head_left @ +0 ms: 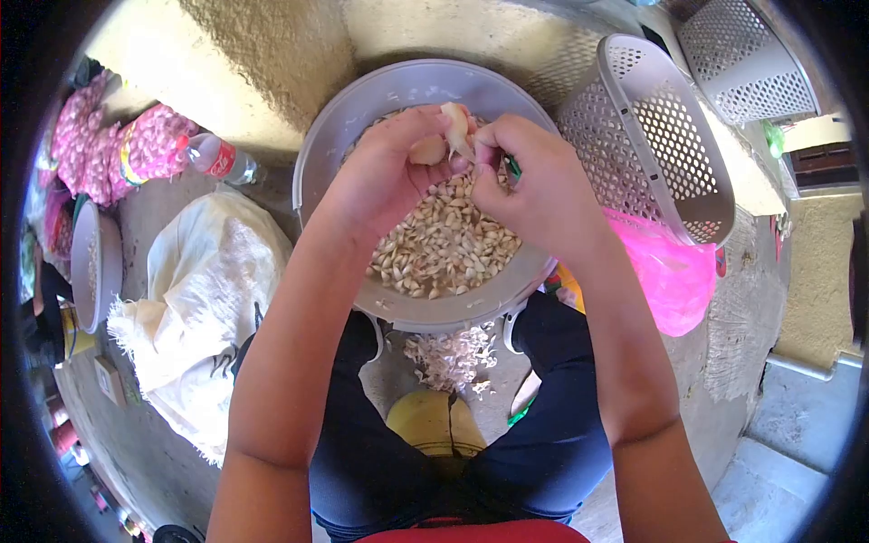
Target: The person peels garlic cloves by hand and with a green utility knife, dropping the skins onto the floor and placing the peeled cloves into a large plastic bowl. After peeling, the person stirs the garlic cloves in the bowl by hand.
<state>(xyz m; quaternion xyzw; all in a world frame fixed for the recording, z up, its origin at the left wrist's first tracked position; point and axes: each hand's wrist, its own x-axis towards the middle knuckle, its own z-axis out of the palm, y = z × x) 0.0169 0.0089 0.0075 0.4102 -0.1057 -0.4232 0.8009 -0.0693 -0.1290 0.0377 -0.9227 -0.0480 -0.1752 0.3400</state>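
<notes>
Over a large grey basin [416, 312], my left hand [380, 172] has its fingers curled around garlic cloves [427, 150]. My right hand [539, 176] meets it from the other side, thumb and forefinger pinched at a pale strip of garlic skin [458, 131]. A small green thing [513, 166] shows between the right fingers and palm; its kind is mostly hidden. Below both hands, many loose garlic cloves [453, 240] lie in the basin, seemingly in water.
Garlic peelings [453, 357] lie on the floor between my legs. A white woven sack [204, 290], a cola bottle [222, 160] and pink net bags of garlic [154, 140] are at left. A perforated grey basket [625, 136] and a pink plastic bag [665, 276] stand right.
</notes>
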